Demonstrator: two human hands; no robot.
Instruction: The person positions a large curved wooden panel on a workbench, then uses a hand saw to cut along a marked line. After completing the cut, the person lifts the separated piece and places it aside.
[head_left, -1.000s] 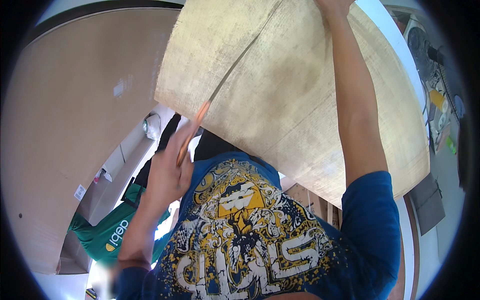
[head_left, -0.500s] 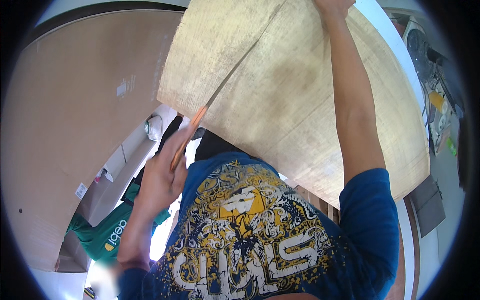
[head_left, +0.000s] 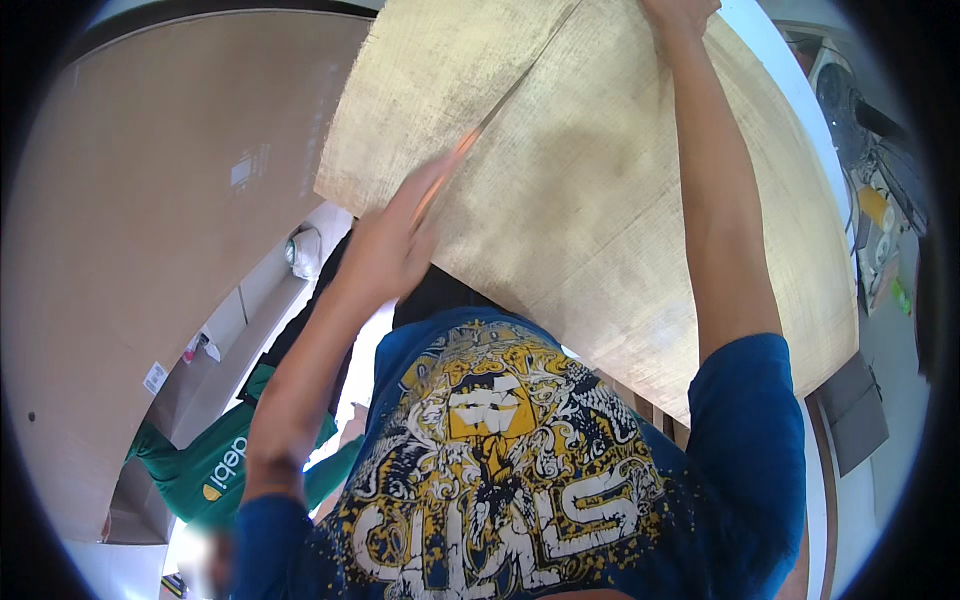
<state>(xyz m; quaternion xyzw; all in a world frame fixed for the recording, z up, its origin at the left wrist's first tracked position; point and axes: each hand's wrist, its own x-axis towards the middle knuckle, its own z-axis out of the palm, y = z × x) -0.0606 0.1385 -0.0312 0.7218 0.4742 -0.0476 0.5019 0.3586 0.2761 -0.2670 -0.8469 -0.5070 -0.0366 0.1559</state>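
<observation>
The left hand has its grip closed around orange-handled scissors, cutting the tan woven sheet. Beyond this grip, the right hand holds the sheet's far edge.

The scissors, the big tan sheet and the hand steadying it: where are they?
scissors (head_left: 455,165), head view, on the orange handle.
tan sheet (head_left: 600,200), head view, on its bare middle.
right hand (head_left: 680,12), head view, on its back.

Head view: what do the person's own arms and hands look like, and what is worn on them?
Both forearms are bare, with no gloves, watch or rings visible. The left hand and the right hand are uncovered. Short blue sleeves end near the elbows, part of a blue T-shirt with a yellow, white and black graphic print.
</observation>
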